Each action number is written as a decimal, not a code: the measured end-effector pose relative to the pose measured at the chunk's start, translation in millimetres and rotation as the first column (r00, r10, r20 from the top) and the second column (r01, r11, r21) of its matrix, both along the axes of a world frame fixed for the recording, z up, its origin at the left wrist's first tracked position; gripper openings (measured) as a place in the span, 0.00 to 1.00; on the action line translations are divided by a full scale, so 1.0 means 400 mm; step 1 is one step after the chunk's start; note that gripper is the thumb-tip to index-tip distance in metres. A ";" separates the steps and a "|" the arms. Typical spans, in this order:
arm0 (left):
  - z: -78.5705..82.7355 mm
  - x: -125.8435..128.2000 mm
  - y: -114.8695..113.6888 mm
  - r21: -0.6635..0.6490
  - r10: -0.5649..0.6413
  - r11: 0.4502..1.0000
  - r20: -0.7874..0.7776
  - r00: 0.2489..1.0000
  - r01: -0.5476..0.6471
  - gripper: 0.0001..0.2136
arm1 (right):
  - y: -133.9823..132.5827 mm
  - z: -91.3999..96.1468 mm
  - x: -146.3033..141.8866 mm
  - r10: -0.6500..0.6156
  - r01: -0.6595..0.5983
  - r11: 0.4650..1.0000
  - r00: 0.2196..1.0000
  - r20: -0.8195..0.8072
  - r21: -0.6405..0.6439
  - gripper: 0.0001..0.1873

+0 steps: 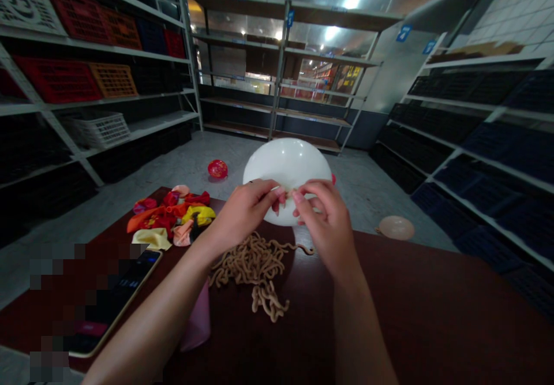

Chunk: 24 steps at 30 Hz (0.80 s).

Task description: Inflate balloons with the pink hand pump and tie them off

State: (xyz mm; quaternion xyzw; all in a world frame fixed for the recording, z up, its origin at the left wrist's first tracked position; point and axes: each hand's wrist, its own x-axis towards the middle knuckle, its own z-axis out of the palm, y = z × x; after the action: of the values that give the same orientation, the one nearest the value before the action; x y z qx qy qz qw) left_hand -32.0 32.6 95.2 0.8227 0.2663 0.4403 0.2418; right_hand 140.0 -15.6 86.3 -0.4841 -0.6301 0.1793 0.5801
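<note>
A large inflated white balloon [288, 163] is held out over the far edge of the table. My left hand [255, 203] and my right hand [324, 217] meet at its near side, fingers pinched at what looks like its neck. The neck itself is mostly covered by my fingertips. Below my hands lies a tangled heap of brown strings [251, 261], a few of them strewn toward me. To the left is a pile of uninflated balloons [167, 215] in red, orange, yellow and peach.
A phone [125, 292] lies on the dark table [415, 310] at left. Beside my left forearm is a pink translucent cup [198, 321]. On the floor rest a red balloon [217, 169] and a peach balloon [396, 227]. Shelves with crates [71, 79] stand around.
</note>
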 end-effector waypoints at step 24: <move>-0.021 0.022 0.003 0.019 0.099 0.995 0.061 0.993 -0.100 0.15 | -0.007 0.001 0.018 -0.120 0.163 0.966 0.971 0.208 -0.203 0.24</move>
State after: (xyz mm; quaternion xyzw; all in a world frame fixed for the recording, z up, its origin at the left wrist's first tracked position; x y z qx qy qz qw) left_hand -23.3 33.7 86.9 0.7974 0.2949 0.4790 0.2185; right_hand 147.0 -18.3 86.5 -0.6039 -0.6238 0.1573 0.4706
